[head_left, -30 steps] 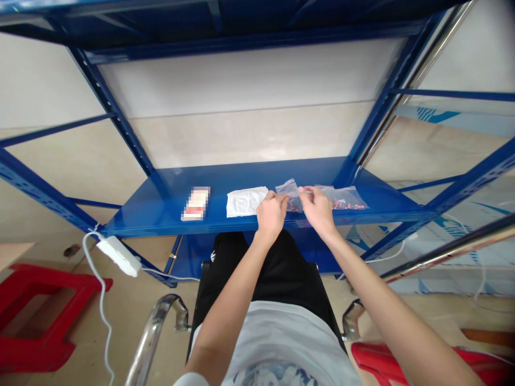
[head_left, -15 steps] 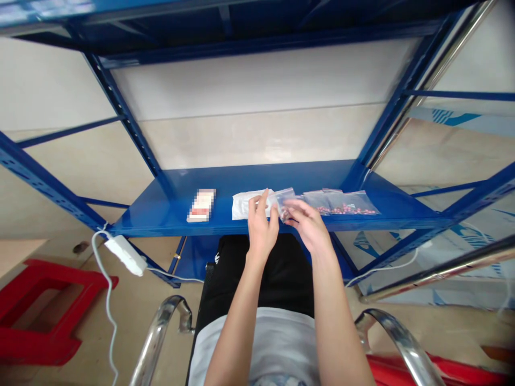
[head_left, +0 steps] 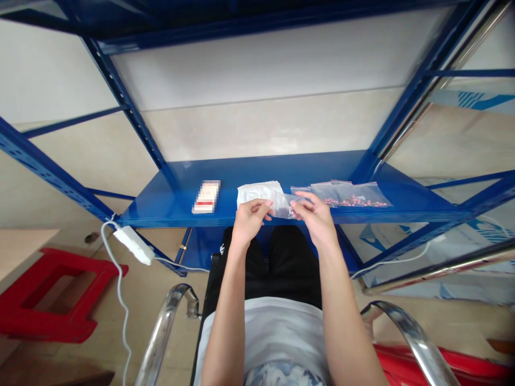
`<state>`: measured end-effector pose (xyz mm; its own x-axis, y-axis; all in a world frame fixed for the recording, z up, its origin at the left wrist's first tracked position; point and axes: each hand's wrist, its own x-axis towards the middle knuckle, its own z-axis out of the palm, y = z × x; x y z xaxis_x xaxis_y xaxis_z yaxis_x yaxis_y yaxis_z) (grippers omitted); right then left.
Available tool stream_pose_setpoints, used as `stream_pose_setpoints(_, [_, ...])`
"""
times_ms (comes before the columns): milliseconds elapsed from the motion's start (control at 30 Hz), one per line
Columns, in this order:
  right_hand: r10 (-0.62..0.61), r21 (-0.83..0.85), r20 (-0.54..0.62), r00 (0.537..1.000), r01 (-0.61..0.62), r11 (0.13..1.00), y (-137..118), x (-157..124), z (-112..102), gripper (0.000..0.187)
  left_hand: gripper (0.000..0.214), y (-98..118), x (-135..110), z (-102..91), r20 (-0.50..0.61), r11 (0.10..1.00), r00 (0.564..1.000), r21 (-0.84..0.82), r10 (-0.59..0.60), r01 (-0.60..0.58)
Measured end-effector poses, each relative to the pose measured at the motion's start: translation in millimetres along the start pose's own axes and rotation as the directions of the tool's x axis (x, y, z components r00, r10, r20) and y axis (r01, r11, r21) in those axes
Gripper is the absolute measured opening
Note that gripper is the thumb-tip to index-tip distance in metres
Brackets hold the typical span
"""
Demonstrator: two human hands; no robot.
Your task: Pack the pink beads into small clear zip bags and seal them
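Observation:
My left hand [head_left: 248, 216] and my right hand [head_left: 316, 216] are raised over the front edge of the blue metal shelf [head_left: 169, 203]. Between them they pinch a small clear plastic bag [head_left: 284, 204], one hand on each side. Just behind my left hand a white packet [head_left: 257, 191] lies flat on the shelf. To the right of my right hand lie clear bags with small red pieces inside [head_left: 350, 195].
A small red and white box [head_left: 206, 196] sits on the shelf to the left. A white power strip [head_left: 132, 245] hangs from the shelf corner by its cable. A red stool [head_left: 48, 292] stands on the floor at left. Chrome chair arms [head_left: 164, 327] flank my lap.
Both hands drew back from the shelf and to the left with the small clear bag, away from the bags of red pieces. The camera tilted slightly.

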<state>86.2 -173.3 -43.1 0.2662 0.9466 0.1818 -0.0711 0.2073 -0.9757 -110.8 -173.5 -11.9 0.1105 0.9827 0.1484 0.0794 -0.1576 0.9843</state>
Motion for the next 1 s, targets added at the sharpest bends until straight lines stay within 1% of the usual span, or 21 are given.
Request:
stream_pose_setpoints(67, [-0.024, -0.009, -0.005, 1.0, 0.024, 1.0, -2.4, -1.0, 1.9, 0.056, 0.029, 2.4, -1.6, -1.0, 0.007, 1.0, 1.0, -0.025, -0.005, 0.005])
stream_pose_setpoints(167, [-0.035, -0.021, 0.027, 0.999, 0.036, 0.999, -5.4, -3.3, 3.8, 0.059, 0.018, 2.1, -2.2, 0.1, -0.016, 1.0, 1.0, -0.012, 0.002, -0.002])
stream_pose_setpoints(233, [-0.002, 0.001, 0.067, 0.998, 0.002, 1.0, -6.2, -5.1, 4.5, 0.061, 0.013, -0.7, -1.0, 0.5, -0.044, 1.0, 0.999, -0.017, -0.012, 0.011])
stream_pose_setpoints(333, [0.072, 0.108, 0.146, 0.987, -0.088, 0.99, -5.4, -7.4, 5.5, 0.06, 0.014, -6.3, 1.6, -2.9, -0.105, 1.0, 0.994, -0.01, 0.0, -0.001])
stream_pose_setpoints(433, [0.107, 0.184, 0.196, 0.975, -0.144, 0.972, -2.1, -8.0, 7.8, 0.06, 0.017, -11.9, 3.7, -9.6, -0.112, 1.0, 0.993, 0.006, 0.027, -0.027])
stream_pose_setpoints(500, [0.106, 0.195, 0.189, 0.976, -0.143, 0.97, 1.0, -7.2, 10.2, 0.061, 0.018, -15.7, 4.8, -12.9, -0.087, 0.999, 0.996, 0.01, 0.033, -0.032])
stream_pose_setpoints(567, [0.098, 0.188, 0.158, 0.983, -0.127, 0.974, 4.5, -5.9, 12.7, 0.061, 0.017, -19.3, 5.9, -14.5, -0.086, 0.999, 0.996, 0.021, 0.028, -0.027])
stream_pose_setpoints(667, [0.082, 0.148, 0.09, 0.993, -0.095, 0.984, 9.5, -3.7, 15.6, 0.062, 0.022, -23.3, 6.9, -15.1, -0.104, 0.998, 0.994, 0.059, 0.019, -0.013])
stream_pose_setpoints(800, [0.06, 0.084, 0.038, 0.997, -0.063, 0.994, 14.4, -2.0, 16.4, 0.063, 0.018, -27.0, 6.4, -17.8, -0.065, 0.995, 0.997, 0.094, 0.046, -0.04])
stream_pose_setpoints(900, [0.058, 0.048, 0.026, 0.998, -0.059, 0.997, 16.4, -1.8, 17.0, 0.066, 0.018, -29.1, 6.0, -19.3, -0.065, 0.996, 0.996, 0.07, 0.062, -0.057])
stream_pose_setpoints(1000, [0.048, 0.023, 0.035, 0.998, -0.049, 0.999, 18.7, -2.1, 19.5, 0.071, 0.02, -26.9, 5.0, -16.3, -0.084, 0.998, 0.994, -0.018, 0.063, -0.065])
